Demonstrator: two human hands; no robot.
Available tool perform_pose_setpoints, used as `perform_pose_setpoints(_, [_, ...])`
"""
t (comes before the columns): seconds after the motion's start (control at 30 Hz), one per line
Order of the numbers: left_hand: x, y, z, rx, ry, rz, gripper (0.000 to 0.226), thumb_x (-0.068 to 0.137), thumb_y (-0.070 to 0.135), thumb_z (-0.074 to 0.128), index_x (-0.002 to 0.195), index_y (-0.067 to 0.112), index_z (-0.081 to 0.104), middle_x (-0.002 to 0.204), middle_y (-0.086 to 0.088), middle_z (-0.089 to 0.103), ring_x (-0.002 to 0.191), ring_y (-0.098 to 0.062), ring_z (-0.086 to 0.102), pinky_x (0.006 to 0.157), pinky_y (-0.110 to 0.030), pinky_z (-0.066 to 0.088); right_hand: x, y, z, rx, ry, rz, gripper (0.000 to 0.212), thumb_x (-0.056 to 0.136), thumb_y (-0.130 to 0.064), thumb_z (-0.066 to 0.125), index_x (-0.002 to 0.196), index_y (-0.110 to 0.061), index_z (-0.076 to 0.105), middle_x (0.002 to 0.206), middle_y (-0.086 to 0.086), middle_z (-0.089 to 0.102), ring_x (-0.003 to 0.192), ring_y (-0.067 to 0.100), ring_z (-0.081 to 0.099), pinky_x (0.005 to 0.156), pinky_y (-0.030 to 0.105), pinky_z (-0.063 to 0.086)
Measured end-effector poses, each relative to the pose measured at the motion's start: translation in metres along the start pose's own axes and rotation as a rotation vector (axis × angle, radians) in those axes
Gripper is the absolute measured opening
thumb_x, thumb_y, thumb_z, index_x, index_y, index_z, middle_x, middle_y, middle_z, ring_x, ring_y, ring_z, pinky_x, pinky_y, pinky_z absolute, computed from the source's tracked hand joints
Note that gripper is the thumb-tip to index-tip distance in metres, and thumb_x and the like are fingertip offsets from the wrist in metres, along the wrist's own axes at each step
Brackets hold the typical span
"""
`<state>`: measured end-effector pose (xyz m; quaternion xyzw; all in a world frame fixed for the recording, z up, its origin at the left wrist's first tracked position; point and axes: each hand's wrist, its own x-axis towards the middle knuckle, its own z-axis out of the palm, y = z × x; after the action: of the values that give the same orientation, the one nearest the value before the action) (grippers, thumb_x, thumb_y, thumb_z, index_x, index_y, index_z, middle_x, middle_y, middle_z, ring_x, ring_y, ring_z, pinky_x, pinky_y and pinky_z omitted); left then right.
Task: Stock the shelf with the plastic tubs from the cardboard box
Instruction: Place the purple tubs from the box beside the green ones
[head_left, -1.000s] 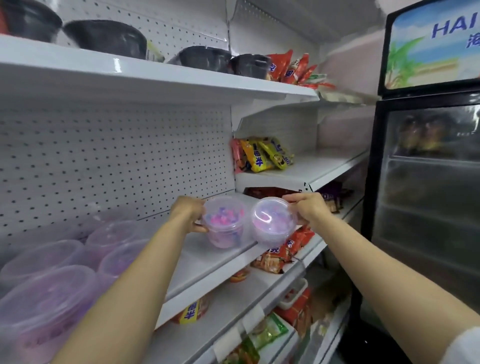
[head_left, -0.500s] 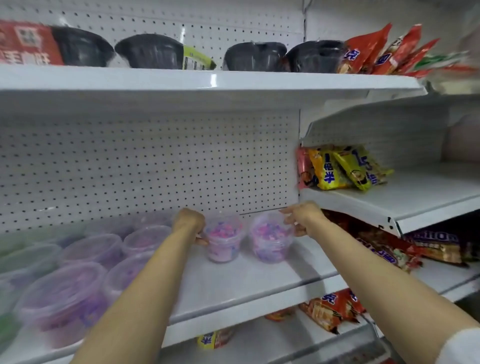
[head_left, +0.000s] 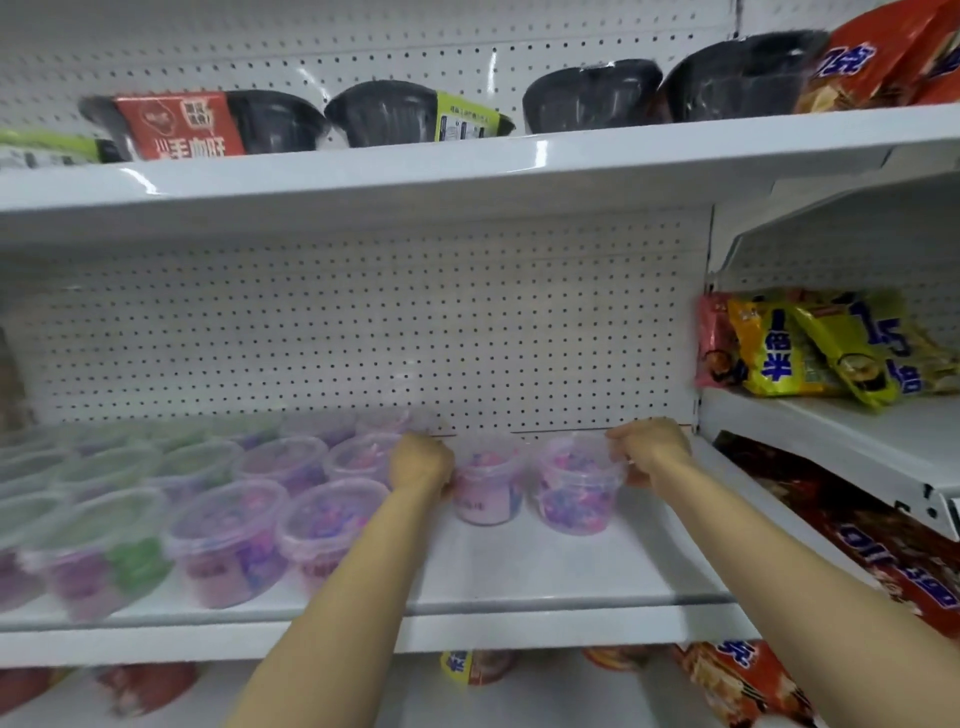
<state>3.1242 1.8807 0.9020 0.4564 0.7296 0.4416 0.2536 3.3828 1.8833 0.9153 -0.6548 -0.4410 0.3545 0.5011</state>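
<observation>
Along the left of the white shelf (head_left: 519, 571) stand rows of clear plastic tubs (head_left: 228, 540) with pink, purple and green contents, packed close together from the front lip back toward the pegboard wall (head_left: 363, 332). To their right the shelf board lies bare out to the front edge and across to the upright post (head_left: 702, 395) at the bay's end.

The left hand (head_left: 422, 464) is curled round the left side of a pink tub (head_left: 485, 488), which stands upright on the shelf near the back. Just beside it, with a narrow gap between them, stands a purple tub (head_left: 574, 493), also upright; the right hand (head_left: 649, 451) pinches its rim at the right, fingers bent over the edge. Bare shelf runs between that hand and the post.

Overhead, black bowls (head_left: 384, 114) line the upper shelf (head_left: 467, 166); yellow snack packets (head_left: 810, 348) lie in the neighbouring bay.
</observation>
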Motion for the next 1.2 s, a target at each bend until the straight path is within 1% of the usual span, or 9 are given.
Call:
perform_pose_setpoints(0.07, [-0.011, -0.004, 0.007, 0.075, 0.039, 0.042, 0.035, 0.096, 0.020, 0.046, 0.117, -0.002, 0.063, 0.119, -0.023, 0.064, 0.112, -0.034, 0.060, 0.090, -0.033, 0.047, -0.001, 0.012, 0.002, 0.065, 0.028, -0.049, 0.013, 0.084, -0.009, 0.066, 0.094, -0.008, 0.075, 0.087, 0.011, 0.072, 0.078, 0.032, 0.069, 0.073, 0.049, 0.060])
perform_pose_setpoints(0.13, [-0.022, -0.016, 0.021, 0.060, 0.041, 0.086, 0.048, 0.091, 0.038, 0.053, 0.123, 0.002, 0.059, 0.117, -0.019, 0.066, 0.112, -0.031, 0.061, 0.092, -0.034, 0.046, -0.009, 0.025, 0.004, 0.082, 0.039, -0.141, 0.030, 0.086, -0.032, 0.069, 0.107, -0.011, 0.073, 0.103, 0.008, 0.072, 0.089, 0.028, 0.068, 0.083, 0.047, 0.058])
perform_pose_setpoints(0.23, [-0.039, -0.032, 0.044, -0.080, -0.022, 0.189, 0.102, 0.058, 0.062, 0.074, 0.141, 0.016, 0.037, 0.127, -0.005, 0.062, 0.115, -0.025, 0.060, 0.096, -0.038, 0.049, -0.026, 0.037, 0.008, -0.077, 0.028, -0.342, 0.061, 0.081, -0.050, 0.069, 0.128, -0.011, 0.061, 0.130, 0.006, 0.062, 0.118, 0.025, 0.058, 0.103, 0.038, 0.045])
perform_pose_setpoints(0.33, [-0.044, -0.034, 0.059, -0.031, 0.056, 0.181, 0.126, 0.052, 0.062, 0.080, 0.149, 0.018, 0.013, 0.144, -0.009, 0.045, 0.126, -0.035, 0.048, 0.103, -0.045, 0.043, -0.038, 0.039, 0.023, -0.219, 0.015, -0.455, 0.083, 0.066, -0.052, 0.080, 0.133, -0.012, 0.054, 0.136, 0.007, 0.056, 0.124, 0.026, 0.053, 0.101, 0.033, 0.042])
perform_pose_setpoints(0.43, [-0.039, -0.033, 0.068, 0.016, 0.126, 0.164, 0.126, 0.062, 0.050, 0.082, 0.152, 0.015, 0.002, 0.149, -0.015, 0.037, 0.130, -0.040, 0.042, 0.105, -0.046, 0.039, -0.037, 0.044, 0.037, -0.387, 0.028, -0.522, 0.096, 0.052, -0.058, 0.084, 0.133, -0.018, 0.054, 0.146, 0.012, 0.043, 0.134, 0.027, 0.042, 0.104, 0.032, 0.038])
perform_pose_setpoints(0.5, [-0.031, -0.032, 0.073, 0.011, 0.139, 0.162, 0.126, 0.063, 0.048, 0.083, 0.152, 0.017, -0.001, 0.148, -0.015, 0.039, 0.129, -0.039, 0.044, 0.104, -0.046, 0.040, -0.032, 0.043, 0.039, -0.418, 0.022, -0.501, 0.093, 0.055, -0.049, 0.087, 0.136, -0.019, 0.053, 0.155, 0.013, 0.028, 0.141, 0.025, 0.032, 0.109, 0.028, 0.031])
perform_pose_setpoints(0.67, [-0.013, -0.027, 0.079, -0.015, 0.127, 0.133, 0.128, 0.062, 0.049, 0.084, 0.152, 0.017, -0.002, 0.146, -0.014, 0.042, 0.128, -0.035, 0.047, 0.103, -0.044, 0.043, -0.013, 0.035, 0.036, -0.436, -0.060, -0.485, 0.083, 0.059, -0.042, 0.088, 0.133, -0.023, 0.056, 0.157, 0.010, 0.025, 0.143, 0.020, 0.028, 0.110, 0.024, 0.027])
perform_pose_setpoints(0.97, [0.019, -0.017, 0.090, -0.062, 0.174, 0.056, 0.081, 0.066, 0.047, 0.078, 0.128, 0.013, 0.038, 0.125, -0.007, 0.060, 0.111, -0.025, 0.062, 0.092, -0.033, 0.050, 0.028, 0.026, 0.044, -0.360, -0.129, -0.461, 0.079, 0.056, -0.037, 0.091, 0.128, -0.025, 0.060, 0.157, 0.007, 0.025, 0.141, 0.024, 0.031, 0.111, 0.031, 0.028])
perform_pose_setpoints(1.2, [0.047, -0.022, 0.096, -0.027, 0.268, 0.066, 0.089, 0.067, 0.044, 0.080, 0.135, 0.008, 0.034, 0.130, -0.016, 0.057, 0.115, -0.034, 0.060, 0.094, -0.039, 0.049, 0.049, 0.016, 0.069, -0.293, -0.143, -0.507, 0.058, 0.058, -0.021, 0.091, 0.111, -0.018, 0.069, 0.107, -0.001, 0.053, 0.097, 0.013, 0.054, 0.072, 0.012, 0.037])
